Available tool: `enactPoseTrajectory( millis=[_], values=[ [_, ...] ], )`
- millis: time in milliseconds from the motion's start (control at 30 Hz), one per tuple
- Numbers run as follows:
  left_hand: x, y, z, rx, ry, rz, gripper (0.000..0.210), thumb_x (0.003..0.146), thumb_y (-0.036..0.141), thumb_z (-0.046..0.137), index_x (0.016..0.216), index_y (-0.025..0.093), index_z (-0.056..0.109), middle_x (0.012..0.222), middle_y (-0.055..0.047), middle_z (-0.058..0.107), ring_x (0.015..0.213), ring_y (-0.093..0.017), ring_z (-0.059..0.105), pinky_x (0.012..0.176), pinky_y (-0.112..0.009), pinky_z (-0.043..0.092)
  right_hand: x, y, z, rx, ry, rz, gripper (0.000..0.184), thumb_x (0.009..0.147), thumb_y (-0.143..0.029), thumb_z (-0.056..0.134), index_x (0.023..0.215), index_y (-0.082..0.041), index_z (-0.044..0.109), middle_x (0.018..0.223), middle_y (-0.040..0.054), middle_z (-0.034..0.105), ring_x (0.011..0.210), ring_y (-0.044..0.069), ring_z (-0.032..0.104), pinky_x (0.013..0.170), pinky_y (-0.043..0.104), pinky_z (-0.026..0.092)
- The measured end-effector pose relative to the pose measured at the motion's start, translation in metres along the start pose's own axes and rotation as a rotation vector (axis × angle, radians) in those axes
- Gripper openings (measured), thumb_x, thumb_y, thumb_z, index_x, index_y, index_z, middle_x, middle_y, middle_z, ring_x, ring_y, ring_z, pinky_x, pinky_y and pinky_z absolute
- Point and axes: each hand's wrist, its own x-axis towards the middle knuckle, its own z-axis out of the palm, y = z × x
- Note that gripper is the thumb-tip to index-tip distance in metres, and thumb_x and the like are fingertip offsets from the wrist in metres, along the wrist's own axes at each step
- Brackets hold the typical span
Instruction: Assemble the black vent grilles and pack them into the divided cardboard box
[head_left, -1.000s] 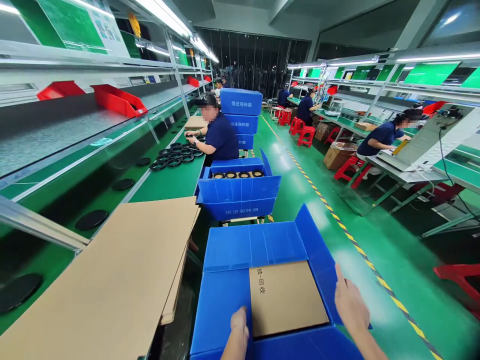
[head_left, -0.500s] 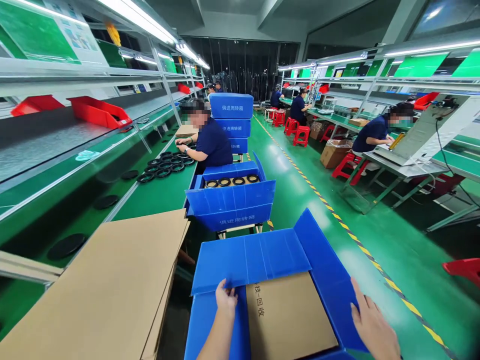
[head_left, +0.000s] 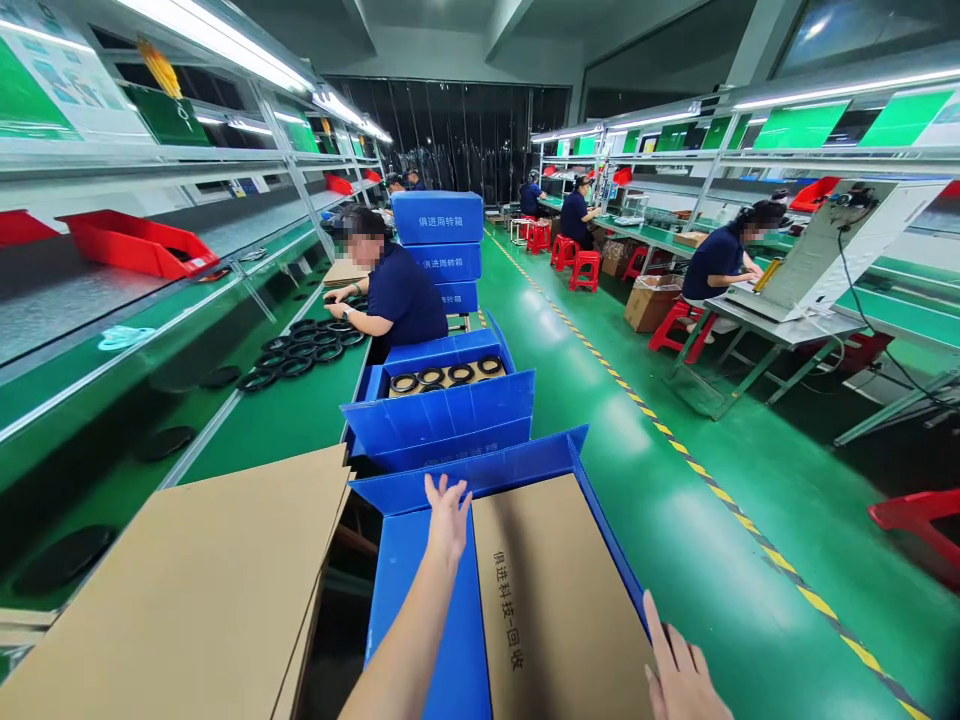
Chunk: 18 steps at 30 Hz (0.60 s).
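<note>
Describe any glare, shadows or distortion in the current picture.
Head view: white glare patches on the green floor; head view: a soft dark shadow runs down the printed cardboard in the blue box; head view: the overhead tube light is blown out, and wide-angle stretching shows toward the edges.

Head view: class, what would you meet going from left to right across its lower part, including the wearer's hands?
Stacked cardboard sheets → left hand → printed cardboard → right hand → red stool.

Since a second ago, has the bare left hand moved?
Yes: the left hand moved forward past the black printing on the brown cardboard sheet inside the blue plastic box.
</note>
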Motion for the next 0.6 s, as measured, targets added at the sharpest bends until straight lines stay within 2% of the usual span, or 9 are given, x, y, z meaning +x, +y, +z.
enactPoseTrajectory(
  millis=[100,233,333,433,600],
  values=[
    [-0.018,-0.032,-0.019,0.126,-0.033,-0.034,0.095,0.082,0.021,0.066,0.154,0.043,0.008,0.165,-0.001,0.018,0.142,-0.026,0.039,0.117,-0.042,0.037,-0.002,0.007,-0.004,0.013,0.001,0.044,0.083,0.089,-0.015,0.039,0.162,-0.028,0.001,0.13,0.0085,0.06,0.104,0.03,0.062,0.088,0.042,0.054],
    [-0.026,-0.054,-0.039,0.271,-0.121,-0.029,0.099,0.084,0.021,0.064,0.153,0.05,-0.001,0.165,-0.001,0.016,0.141,-0.028,0.04,0.117,-0.045,0.035,0.006,0.037,-0.026,0.05,0.041,0.179,0.087,0.079,-0.015,0.043,0.161,-0.026,0.017,0.132,0.0084,0.059,0.119,0.032,0.058,0.098,0.043,0.051],
    [-0.021,-0.053,-0.041,0.335,-0.172,-0.002,0.099,0.084,0.02,0.062,0.153,0.051,-0.003,0.166,-0.001,0.013,0.144,-0.029,0.036,0.118,-0.047,0.032,0.015,0.057,-0.035,0.084,0.039,0.185,0.086,0.075,-0.016,0.045,0.159,-0.026,0.026,0.134,0.0071,0.059,0.126,0.033,0.054,0.107,0.045,0.046],
    [-0.012,-0.045,-0.039,0.366,-0.168,0.025,0.101,0.084,0.02,0.062,0.153,0.049,-0.005,0.167,-0.003,0.01,0.144,-0.031,0.035,0.116,-0.047,0.033,0.018,0.073,-0.03,0.131,0.027,0.165,0.082,0.075,-0.018,0.046,0.156,-0.027,0.035,0.137,0.0043,0.058,0.131,0.033,0.05,0.112,0.046,0.042],
    [-0.001,-0.032,-0.041,0.43,-0.163,0.072,0.101,0.084,0.02,0.062,0.153,0.049,-0.005,0.167,-0.002,0.008,0.146,-0.034,0.031,0.117,-0.052,0.031,0.012,0.095,-0.009,0.267,-0.012,0.203,0.076,0.083,-0.02,0.036,0.158,-0.025,0.029,0.151,0.0029,0.045,0.137,0.028,0.045,0.115,0.043,0.04]
  ],
)
